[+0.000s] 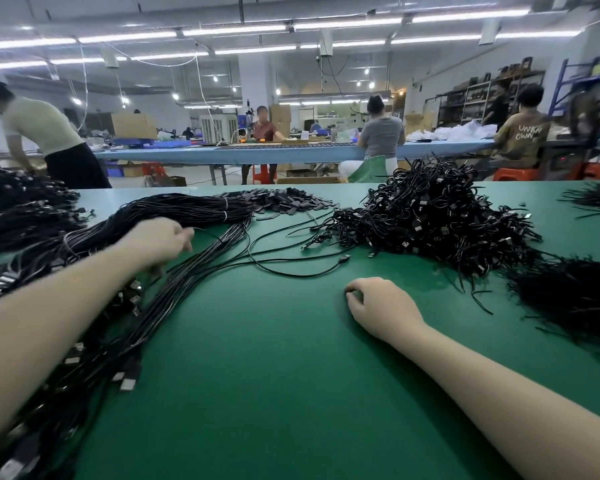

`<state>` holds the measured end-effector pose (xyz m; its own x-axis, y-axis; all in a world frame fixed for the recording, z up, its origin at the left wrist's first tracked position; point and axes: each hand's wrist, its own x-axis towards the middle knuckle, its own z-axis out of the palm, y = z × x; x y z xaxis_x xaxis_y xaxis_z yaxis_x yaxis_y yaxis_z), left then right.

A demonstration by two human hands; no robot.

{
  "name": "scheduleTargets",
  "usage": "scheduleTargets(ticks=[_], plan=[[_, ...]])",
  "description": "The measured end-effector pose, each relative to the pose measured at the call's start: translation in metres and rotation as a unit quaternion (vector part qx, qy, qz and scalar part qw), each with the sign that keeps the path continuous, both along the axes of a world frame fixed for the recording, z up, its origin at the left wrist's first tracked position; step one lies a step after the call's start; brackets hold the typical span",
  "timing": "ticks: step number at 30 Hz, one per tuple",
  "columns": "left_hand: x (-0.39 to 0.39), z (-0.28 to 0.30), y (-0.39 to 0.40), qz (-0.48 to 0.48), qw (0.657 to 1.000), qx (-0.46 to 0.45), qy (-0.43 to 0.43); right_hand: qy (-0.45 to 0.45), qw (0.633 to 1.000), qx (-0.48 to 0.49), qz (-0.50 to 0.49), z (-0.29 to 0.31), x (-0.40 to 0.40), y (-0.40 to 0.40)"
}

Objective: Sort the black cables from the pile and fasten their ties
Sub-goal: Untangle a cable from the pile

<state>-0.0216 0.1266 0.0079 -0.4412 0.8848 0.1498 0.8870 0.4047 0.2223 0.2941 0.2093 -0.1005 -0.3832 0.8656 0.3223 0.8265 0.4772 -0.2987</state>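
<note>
Fingers (184,237) of left hand (160,242) pinching toward long cable bundle (187,209); right hand (378,306) curled, holding nothing visible; probably light, limp, tangle-prone, best gripped near white tie (225,202)

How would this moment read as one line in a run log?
left hand: reaching into straight cable bundle | right hand: curled, resting on green table | tangled cable pile: untouched

Green tabletop (291,375). At 12 o'clock a long blue workbench (257,154) with seated workers (381,133); orange stools (515,174) at 2, metal shelving (465,102) at 1, cardboard box (134,125) at 11.
</note>
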Motion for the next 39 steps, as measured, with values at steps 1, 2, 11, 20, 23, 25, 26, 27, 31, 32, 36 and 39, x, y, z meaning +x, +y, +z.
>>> scheduleTargets(ticks=[1, 2, 11, 20, 23, 25, 26, 27, 31, 32, 36, 39], plan=[[0.004, 0.018, -0.001, -0.015, 1.000, 0.017, 0.001, 0.004, 1.000, 0.003, 0.000, 0.000, 0.000, 0.001], [0.009, 0.036, 0.000, -0.032, 0.999, 0.037, 0.013, 0.012, 1.000, 0.006, 0.000, -0.001, 0.000, 0.001], [0.137, 0.127, 0.020, -0.221, 0.951, 0.195, 0.087, 0.270, 0.960, 0.047, 0.066, 0.027, 0.005, 0.004], [0.237, 0.038, 0.054, -0.386, 0.869, 0.183, -0.250, 0.328, 0.932, 0.095, 0.124, 0.097, 0.066, 0.026], [0.231, 0.022, 0.058, -0.393, 0.838, 0.103, -0.364, 0.321, 0.941, 0.072, 0.081, 0.097, 0.092, 0.038], [0.214, 0.010, 0.060, -0.368, 0.841, 0.059, -0.391, 0.321, 0.943, 0.087, 0.023, 0.094, 0.106, 0.046], [0.203, 0.006, 0.060, -0.350, 0.846, 0.033, -0.401, 0.315, 0.945, 0.091, -0.019, 0.091, 0.112, 0.048], [0.190, 0.003, 0.059, -0.334, 0.850, 0.002, -0.408, 0.292, 0.950, 0.094, -0.063, 0.086, 0.118, 0.051], [0.147, 0.010, 0.051, -0.297, 0.898, -0.071, -0.316, 0.032, 0.979, -0.011, -0.199, 0.083, 0.118, 0.050], [0.143, 0.014, 0.050, -0.296, 0.915, -0.049, -0.269, -0.050, 0.979, -0.030, -0.193, 0.089, 0.110, 0.043], [0.148, 0.027, 0.049, -0.337, 0.921, 0.045, -0.189, -0.048, 0.997, 0.032, 0.057, 0.122, 0.051, 0.005], [0.156, 0.032, 0.050, -0.351, 0.915, 0.092, -0.173, 0.023, 0.988, -0.045, 0.147, 0.128, 0.011, -0.006]])
